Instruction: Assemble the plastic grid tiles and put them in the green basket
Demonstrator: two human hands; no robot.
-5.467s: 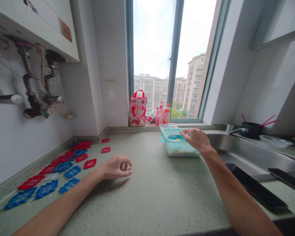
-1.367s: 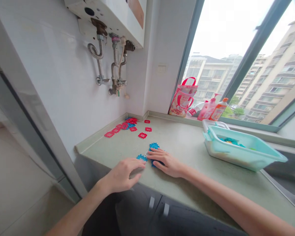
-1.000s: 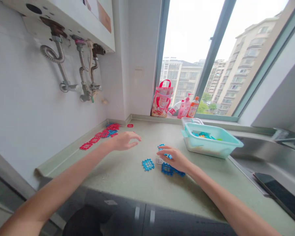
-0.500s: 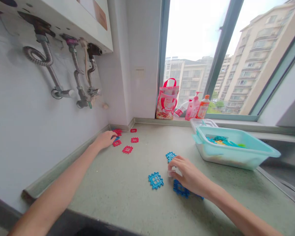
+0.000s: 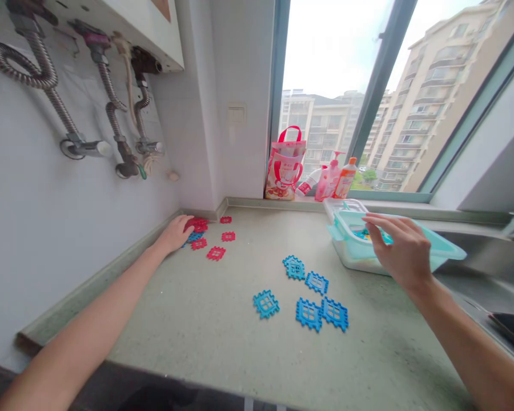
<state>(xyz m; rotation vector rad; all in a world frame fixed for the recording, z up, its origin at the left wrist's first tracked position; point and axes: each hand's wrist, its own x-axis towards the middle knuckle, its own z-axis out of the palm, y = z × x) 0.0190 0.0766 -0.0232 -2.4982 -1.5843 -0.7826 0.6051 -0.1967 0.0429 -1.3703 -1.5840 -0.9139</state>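
My left hand (image 5: 175, 233) rests at the back-left corner against a pile of red window-frame pieces (image 5: 199, 224) and a blue piece (image 5: 194, 237). Its fingers are loosely stretched and touch the pile's edge; their tips are partly hidden. Raised over the turquoise bin (image 5: 443, 244), my right hand (image 5: 400, 245) has thumb and forefinger brought together; anything between them is too small to name. Blue notched window-frame pieces lie mid-counter: one apart (image 5: 266, 304), an overlapping group (image 5: 294, 267), and others closer to the right (image 5: 309, 314). Colourful pieces (image 5: 362, 234) show inside the bin.
Several single red pieces (image 5: 216, 253) lie beside the pile. Behind the bin is a clear lid (image 5: 345, 206). A pink bag (image 5: 285, 171) and bottles (image 5: 345, 178) stand on the windowsill. A metal sink (image 5: 475, 274) is at right, pipes (image 5: 111, 114) on the left wall.
My right hand has lifted from the blue pieces and moved right, over the bin, uncovering the blue pieces below. My left hand stays by the red pile. The view has shifted slightly.
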